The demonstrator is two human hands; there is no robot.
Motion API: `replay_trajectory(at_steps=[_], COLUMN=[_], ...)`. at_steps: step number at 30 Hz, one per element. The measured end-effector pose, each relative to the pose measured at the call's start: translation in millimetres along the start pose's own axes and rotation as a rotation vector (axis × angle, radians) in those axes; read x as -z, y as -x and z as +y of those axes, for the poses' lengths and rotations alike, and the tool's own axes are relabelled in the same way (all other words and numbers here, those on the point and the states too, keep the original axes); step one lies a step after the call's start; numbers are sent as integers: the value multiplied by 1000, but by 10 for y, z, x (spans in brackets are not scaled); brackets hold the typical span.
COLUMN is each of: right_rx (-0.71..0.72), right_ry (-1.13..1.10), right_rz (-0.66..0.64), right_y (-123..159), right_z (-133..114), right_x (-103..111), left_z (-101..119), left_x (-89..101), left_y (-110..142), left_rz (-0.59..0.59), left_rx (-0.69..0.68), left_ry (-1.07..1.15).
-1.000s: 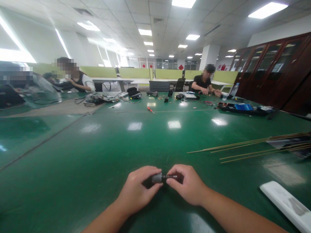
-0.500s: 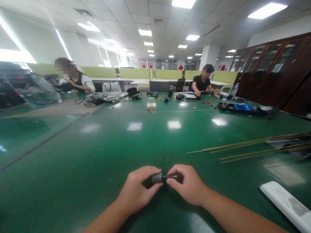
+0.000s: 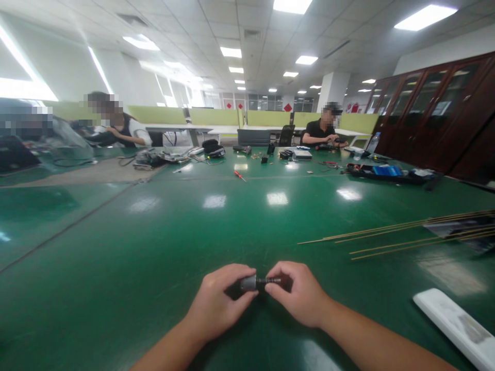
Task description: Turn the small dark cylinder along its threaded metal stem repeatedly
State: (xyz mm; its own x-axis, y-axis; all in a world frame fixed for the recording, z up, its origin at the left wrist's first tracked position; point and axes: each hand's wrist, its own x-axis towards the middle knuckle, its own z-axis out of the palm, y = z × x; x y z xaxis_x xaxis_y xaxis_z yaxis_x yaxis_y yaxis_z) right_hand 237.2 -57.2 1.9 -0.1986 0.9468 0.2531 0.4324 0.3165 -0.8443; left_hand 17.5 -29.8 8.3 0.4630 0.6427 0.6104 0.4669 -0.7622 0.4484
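Observation:
A short grey cylinder (image 3: 248, 283) with a thin, dark, grooved shaft (image 3: 266, 281) lies level above the near part of the green table. Its exact kind is not clear. My left hand (image 3: 222, 296) is closed around the cylinder, thumb below and fingers above. From the other side, my right hand (image 3: 297, 293) pinches the shaft between thumb and forefinger, and the shaft's tip points into that palm. The other fingers of my right hand are curled and partly hidden.
A white bar-shaped object (image 3: 456, 324) lies at the near right. Several thin brass-coloured rods (image 3: 386, 229) stretch along the right side. Farther off are an orange screwdriver (image 3: 240, 175) and a black tray (image 3: 390, 175) of parts. Other people sit across the table, one in a dark shirt (image 3: 323, 131).
My hands and the piece stay almost in place, shifted very slightly left. Across the table, the person in the dark shirt has drawn both hands together.

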Motion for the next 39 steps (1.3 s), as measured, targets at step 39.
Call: replay_trajectory(at_steps=[39], right_rx=[-3], right_ry=[7], right_rz=[32], right_y=[14], right_z=[-17], right_x=[20], left_z=[-36], left_x=[5], left_y=[10], left_rz=[28], left_rx=[-1], left_ry=[-17])
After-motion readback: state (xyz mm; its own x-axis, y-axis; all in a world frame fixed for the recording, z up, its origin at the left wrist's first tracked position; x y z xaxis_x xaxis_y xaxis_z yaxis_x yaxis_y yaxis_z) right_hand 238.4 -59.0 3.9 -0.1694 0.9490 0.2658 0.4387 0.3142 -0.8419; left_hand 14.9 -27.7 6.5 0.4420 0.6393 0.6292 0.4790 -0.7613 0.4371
